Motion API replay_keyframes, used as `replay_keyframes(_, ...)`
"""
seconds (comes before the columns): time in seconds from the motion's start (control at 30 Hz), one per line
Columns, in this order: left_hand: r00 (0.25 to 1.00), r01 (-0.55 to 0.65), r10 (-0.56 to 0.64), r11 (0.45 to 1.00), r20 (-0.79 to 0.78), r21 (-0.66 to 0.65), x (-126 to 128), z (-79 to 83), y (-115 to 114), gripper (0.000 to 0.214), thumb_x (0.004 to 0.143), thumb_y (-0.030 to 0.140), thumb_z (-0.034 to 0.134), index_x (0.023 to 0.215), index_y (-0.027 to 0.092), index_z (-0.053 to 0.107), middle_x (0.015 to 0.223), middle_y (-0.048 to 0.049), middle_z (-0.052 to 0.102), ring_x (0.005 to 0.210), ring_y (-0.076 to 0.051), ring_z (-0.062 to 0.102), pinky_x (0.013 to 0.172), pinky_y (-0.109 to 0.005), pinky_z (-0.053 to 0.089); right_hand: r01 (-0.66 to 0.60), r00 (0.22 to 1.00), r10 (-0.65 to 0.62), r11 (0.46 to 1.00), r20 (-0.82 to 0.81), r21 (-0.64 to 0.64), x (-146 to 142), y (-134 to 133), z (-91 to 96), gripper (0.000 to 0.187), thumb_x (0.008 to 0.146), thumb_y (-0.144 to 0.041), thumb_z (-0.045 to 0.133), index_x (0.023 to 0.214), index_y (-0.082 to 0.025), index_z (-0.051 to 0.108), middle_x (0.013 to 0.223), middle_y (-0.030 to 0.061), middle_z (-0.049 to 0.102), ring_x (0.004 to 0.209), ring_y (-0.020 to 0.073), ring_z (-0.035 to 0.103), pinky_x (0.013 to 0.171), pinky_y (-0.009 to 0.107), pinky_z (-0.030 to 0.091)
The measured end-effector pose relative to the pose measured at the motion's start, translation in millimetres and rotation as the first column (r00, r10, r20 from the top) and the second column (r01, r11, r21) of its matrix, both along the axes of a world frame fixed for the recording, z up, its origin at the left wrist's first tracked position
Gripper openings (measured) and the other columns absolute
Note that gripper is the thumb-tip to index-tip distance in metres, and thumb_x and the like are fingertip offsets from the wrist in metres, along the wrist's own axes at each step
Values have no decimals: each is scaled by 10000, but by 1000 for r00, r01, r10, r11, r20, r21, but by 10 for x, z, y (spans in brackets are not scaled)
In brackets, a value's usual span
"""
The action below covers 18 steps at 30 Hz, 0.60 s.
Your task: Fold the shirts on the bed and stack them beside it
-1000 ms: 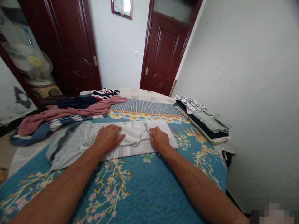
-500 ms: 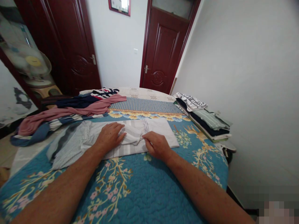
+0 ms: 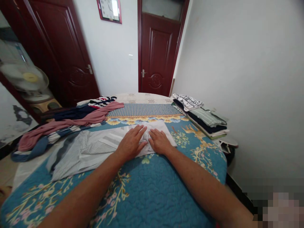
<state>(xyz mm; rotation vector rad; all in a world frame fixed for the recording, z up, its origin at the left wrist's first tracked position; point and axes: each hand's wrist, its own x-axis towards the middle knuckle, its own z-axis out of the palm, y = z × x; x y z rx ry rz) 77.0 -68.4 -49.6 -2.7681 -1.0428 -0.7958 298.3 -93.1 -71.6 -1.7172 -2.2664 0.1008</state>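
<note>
A grey-and-white striped shirt (image 3: 95, 147) lies lengthwise on the blue floral quilted cover (image 3: 152, 186), folded into a long strip with its wider end at the left. My left hand (image 3: 133, 141) rests flat on it right of the middle, fingers stretched out. Close beside it, my right hand (image 3: 160, 141) lies on the pale right part with its fingers spread. Both palms face down and neither grips the cloth. Part of the shirt beneath the hands is hidden.
Loose clothes, among them a pink garment (image 3: 78, 122), lie in a heap at the left. On the right edge stands a stack of folded clothes (image 3: 206, 122). Behind are a dark red door (image 3: 159, 53), a wall clock (image 3: 109, 9) and a fan (image 3: 27, 77).
My left hand has slid right along the shirt, close to the right hand. My right hand has let go of the pinched cloth and flattened out. The view has shifted slightly.
</note>
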Motion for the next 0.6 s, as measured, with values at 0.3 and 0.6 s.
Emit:
replay_keyframes(0.3, 943, -170, 109, 970, -316, -173, 422, -232, -70, 681, 1061, 562, 449, 1641, 205, 471, 1734, -157, 389, 1615, -389, 332, 1285, -607, 296, 197, 979, -197, 980, -44, -7, 273, 141, -33, 604, 1116, -435, 366, 1640, -144, 441, 1743, 158, 356, 1634, 298, 272, 1326, 580, 148)
replay_keyframes(0.6, 938, -193, 121, 961, -325, -197, 402, -205, -111, 743, 1049, 586, 444, 1656, 156, 443, 1745, -186, 351, 1630, -396, 293, 1302, -604, 257, 348, 936, -352, 929, -12, -124, 516, 809, -33, 766, 1101, -594, 323, 1689, -103, 349, 1774, 179, 256, 1653, 319, 212, 1324, 586, 114)
